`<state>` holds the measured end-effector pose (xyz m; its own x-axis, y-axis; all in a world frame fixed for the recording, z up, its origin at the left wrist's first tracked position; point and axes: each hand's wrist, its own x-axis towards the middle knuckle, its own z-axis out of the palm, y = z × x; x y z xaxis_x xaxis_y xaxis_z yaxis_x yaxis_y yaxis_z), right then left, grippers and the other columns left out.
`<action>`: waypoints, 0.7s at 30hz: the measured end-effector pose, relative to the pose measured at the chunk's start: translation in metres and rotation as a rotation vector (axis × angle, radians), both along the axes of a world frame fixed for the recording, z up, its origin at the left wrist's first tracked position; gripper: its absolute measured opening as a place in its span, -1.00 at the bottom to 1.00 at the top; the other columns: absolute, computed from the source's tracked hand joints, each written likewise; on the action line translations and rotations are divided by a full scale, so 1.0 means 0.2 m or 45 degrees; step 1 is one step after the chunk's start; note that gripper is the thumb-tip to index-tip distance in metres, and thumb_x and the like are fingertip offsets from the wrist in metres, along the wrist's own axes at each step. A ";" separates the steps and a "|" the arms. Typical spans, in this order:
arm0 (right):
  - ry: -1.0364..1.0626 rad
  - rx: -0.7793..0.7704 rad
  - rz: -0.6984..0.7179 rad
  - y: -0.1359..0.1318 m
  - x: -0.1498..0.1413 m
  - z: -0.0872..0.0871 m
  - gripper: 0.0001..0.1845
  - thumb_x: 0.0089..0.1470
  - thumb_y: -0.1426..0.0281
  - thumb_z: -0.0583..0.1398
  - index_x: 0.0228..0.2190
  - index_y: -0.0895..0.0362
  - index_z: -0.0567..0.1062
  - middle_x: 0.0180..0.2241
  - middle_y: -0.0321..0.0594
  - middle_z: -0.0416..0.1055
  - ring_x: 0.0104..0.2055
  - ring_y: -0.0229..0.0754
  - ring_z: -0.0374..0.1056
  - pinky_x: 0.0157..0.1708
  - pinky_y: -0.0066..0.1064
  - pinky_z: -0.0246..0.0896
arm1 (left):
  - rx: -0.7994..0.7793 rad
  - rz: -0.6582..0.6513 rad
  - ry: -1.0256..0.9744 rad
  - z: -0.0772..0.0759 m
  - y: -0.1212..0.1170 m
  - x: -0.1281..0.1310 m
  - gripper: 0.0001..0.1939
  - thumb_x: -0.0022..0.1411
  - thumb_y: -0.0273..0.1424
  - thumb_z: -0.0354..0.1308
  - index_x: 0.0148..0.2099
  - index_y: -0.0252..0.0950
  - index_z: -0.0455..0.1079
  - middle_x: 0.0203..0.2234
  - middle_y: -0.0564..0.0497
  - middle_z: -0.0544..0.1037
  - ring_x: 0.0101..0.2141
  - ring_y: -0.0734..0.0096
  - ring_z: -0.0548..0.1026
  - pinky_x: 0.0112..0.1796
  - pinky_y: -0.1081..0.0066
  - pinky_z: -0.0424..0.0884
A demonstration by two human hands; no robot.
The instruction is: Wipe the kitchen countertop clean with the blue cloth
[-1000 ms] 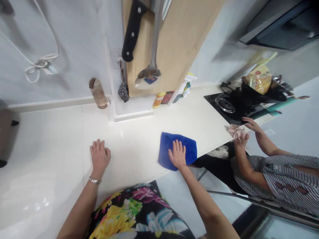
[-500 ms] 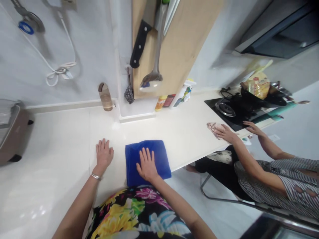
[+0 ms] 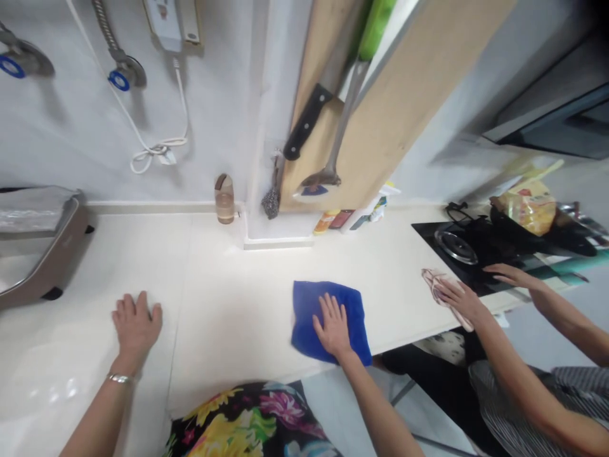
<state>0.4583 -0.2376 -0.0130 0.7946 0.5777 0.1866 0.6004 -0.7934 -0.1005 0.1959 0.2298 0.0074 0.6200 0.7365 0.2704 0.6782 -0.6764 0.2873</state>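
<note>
A blue cloth [image 3: 307, 324] lies spread out on the white countertop [image 3: 228, 304], one corner reaching the front edge. My right hand [image 3: 333, 325] rests flat on top of it, fingers stretched out and slightly apart. Well to the left, my left hand [image 3: 137, 325] leans palm down on the bare counter with its fingers spread, a metal bracelet at the wrist. It holds nothing. The underside of both palms is hidden.
To the right, a co-worker's hand [image 3: 464, 301] presses a patterned cloth [image 3: 434, 282] beside the black stove [image 3: 428, 236]. A tan bottle [image 3: 224, 202] stands by the wall. A brown appliance [image 3: 52, 254] sits at left. A knife [image 3: 307, 124] and a ladle [image 3: 345, 120] hang in front.
My right hand and the blue cloth have moved right along the counter. My left hand has shifted left. The view has turned a little, and the co-worker's hand stays on the patterned cloth.
</note>
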 end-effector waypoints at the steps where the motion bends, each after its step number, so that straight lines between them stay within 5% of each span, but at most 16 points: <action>1: -0.019 -0.006 -0.065 0.00 0.05 -0.01 -0.31 0.33 0.12 -0.14 0.35 0.20 0.09 0.41 0.02 -0.02 0.47 0.08 -0.18 0.39 0.15 -0.21 | 0.004 0.038 -0.023 -0.01 -0.01 -0.01 -0.36 0.38 -0.23 -0.14 0.34 -0.58 0.17 0.35 -0.56 0.08 0.38 -0.38 -0.06 0.25 -0.36 0.01; 6: -0.087 -0.037 -0.283 0.09 0.27 -0.07 -0.25 0.31 0.11 -0.19 0.34 0.32 0.09 0.39 0.18 0.00 0.46 0.23 -0.16 0.33 0.29 -0.14 | 0.028 0.092 -0.122 -0.01 -0.09 0.02 -0.36 0.39 -0.25 -0.15 0.36 -0.58 0.15 0.38 -0.52 0.03 0.41 -0.32 -0.15 0.29 -0.33 -0.08; 12: -0.089 -0.018 -0.395 0.37 0.46 -0.07 -0.23 0.28 0.16 -0.19 0.30 0.46 0.13 0.35 0.40 0.00 0.42 0.42 -0.13 0.24 0.48 -0.15 | 0.022 0.100 -0.137 -0.02 -0.09 0.01 -0.36 0.38 -0.25 -0.13 0.36 -0.57 0.17 0.40 -0.50 -0.01 0.42 -0.29 -0.18 0.30 -0.30 -0.08; 16: -0.060 0.035 -0.320 0.61 0.45 -0.05 -0.21 0.27 0.16 -0.19 0.29 0.49 0.13 0.34 0.44 0.00 0.41 0.46 -0.12 0.22 0.51 -0.16 | -0.013 0.113 -0.164 -0.04 -0.09 0.01 -0.36 0.37 -0.26 -0.11 0.38 -0.52 0.15 0.43 -0.41 -0.05 0.42 -0.25 -0.20 0.32 -0.28 -0.10; 21: 0.022 0.026 -0.068 0.94 0.27 -0.02 -0.22 0.27 0.17 -0.17 0.32 0.45 0.08 0.37 0.39 -0.05 0.44 0.40 -0.22 0.24 0.52 -0.22 | -0.045 0.124 -0.180 -0.06 -0.09 0.00 -0.36 0.35 -0.26 -0.09 0.37 -0.50 0.15 0.44 -0.39 -0.08 0.43 -0.22 -0.20 0.31 -0.30 -0.11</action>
